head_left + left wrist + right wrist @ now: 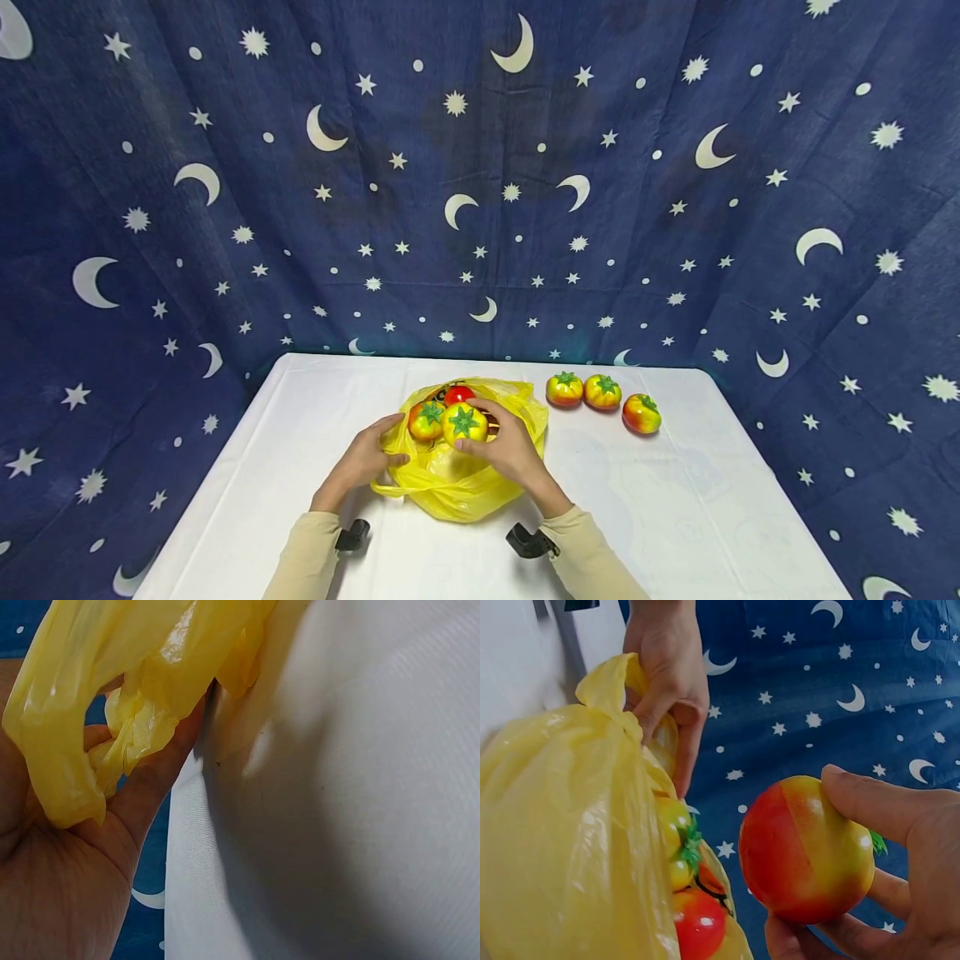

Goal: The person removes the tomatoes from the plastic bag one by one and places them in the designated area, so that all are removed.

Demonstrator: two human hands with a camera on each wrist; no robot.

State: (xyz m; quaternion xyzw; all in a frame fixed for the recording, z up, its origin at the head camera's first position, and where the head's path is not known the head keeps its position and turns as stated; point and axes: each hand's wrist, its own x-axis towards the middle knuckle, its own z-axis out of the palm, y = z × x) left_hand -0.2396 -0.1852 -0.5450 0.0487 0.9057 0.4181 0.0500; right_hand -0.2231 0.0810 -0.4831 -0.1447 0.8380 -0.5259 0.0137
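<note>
My right hand (512, 446) grips a red-and-yellow artificial tomato (806, 851) with a green star-shaped top, above the mouth of a yellow plastic bag (465, 498). Thumb and fingers lie round the tomato's sides. On the bag's left side, my left hand (363, 457) holds the bag's edge; in the left wrist view crumpled yellow plastic (157, 705) lies between thumb and fingers. Inside the open bag sit another red-and-yellow tomato (424, 422) and a shiny red fruit (459, 394). What lies deeper in the bag is hidden.
Three more red-and-yellow tomatoes stand on the white table at the back right: one on the left (564, 389), one beside it (602, 392), one nearer (641, 414). A dark blue curtain (420, 317) with moons and stars hangs behind the table (675, 517).
</note>
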